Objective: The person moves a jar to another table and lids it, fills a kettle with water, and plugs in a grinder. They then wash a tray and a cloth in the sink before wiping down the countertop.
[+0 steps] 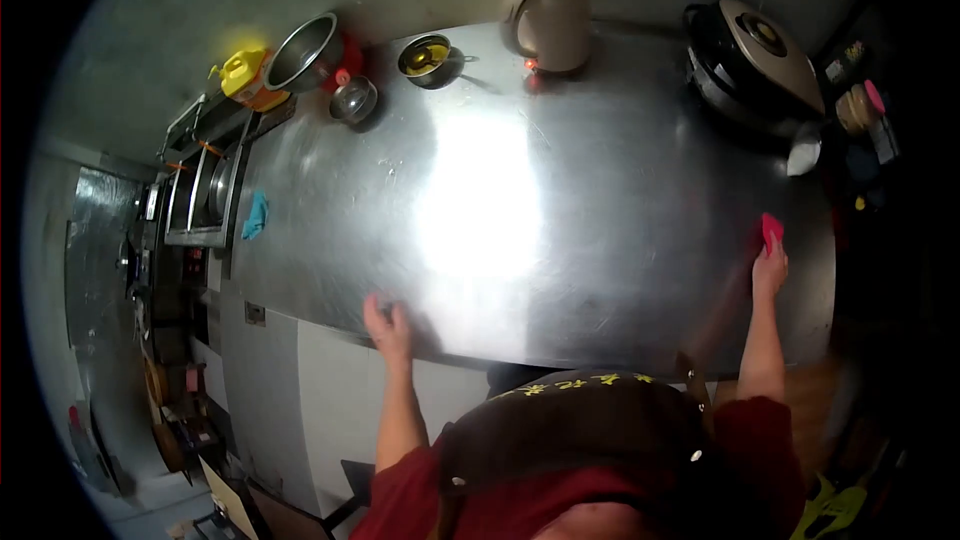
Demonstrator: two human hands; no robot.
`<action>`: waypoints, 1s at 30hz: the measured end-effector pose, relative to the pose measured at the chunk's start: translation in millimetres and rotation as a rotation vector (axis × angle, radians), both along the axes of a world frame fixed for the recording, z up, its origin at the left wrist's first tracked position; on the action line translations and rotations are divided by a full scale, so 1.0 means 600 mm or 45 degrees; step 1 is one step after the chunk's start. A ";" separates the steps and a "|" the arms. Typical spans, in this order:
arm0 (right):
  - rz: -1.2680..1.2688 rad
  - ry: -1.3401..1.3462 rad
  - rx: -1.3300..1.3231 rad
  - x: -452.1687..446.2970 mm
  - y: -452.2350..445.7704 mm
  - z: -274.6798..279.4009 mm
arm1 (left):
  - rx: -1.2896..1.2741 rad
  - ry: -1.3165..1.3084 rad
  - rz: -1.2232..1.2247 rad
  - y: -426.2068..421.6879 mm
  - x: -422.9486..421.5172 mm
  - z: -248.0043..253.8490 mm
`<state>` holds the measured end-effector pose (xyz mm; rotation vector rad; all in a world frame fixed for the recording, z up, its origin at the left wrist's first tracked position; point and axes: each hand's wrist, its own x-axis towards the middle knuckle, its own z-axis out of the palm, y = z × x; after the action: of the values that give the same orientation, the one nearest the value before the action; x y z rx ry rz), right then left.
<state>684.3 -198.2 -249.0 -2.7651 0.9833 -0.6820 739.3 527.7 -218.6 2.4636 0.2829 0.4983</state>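
Observation:
A pink cloth (771,231) is gripped in my right hand (769,270), over the right side of the shiny metal tabletop (620,190). My left hand (389,326) is at the table's front edge, left of centre, with its fingers apart and nothing in them. On the left part of the table lies a teal cloth (256,216), well away from both hands.
Along the back stand a yellow jug (243,78), a steel bowl (303,52), a small glass bowl (353,99), a bowl with yellow contents (425,60), a beige kettle (558,15) and a large black-and-beige appliance (755,70). A rack (208,195) stands at the left.

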 end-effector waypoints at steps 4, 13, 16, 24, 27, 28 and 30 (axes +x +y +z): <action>0.040 0.224 -0.243 0.107 0.158 -0.057 | 0.175 -0.029 -0.027 0.130 0.071 -0.022; 1.216 -0.376 1.179 0.255 1.032 -0.062 | 0.374 0.204 -0.292 0.224 0.323 -0.039; 1.058 -0.334 1.692 0.260 1.012 -0.074 | 0.381 0.167 -0.279 0.244 0.346 -0.061; -0.269 -0.351 -0.172 0.115 0.425 -0.048 | 0.377 0.165 -0.270 0.221 0.335 -0.037; -0.684 -0.007 -0.486 0.181 0.333 -0.106 | 0.452 0.140 -0.274 0.221 0.342 -0.041; -0.621 0.047 -0.365 0.228 0.310 -0.109 | 0.444 0.180 -0.259 0.216 0.345 -0.033; -0.559 0.142 -0.335 0.337 0.305 -0.120 | 0.421 0.271 -0.235 0.207 0.343 -0.018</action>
<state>886.7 -14.9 -321.0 -2.8524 1.6651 -0.7652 945.3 652.0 -229.2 2.8361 0.0584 0.2164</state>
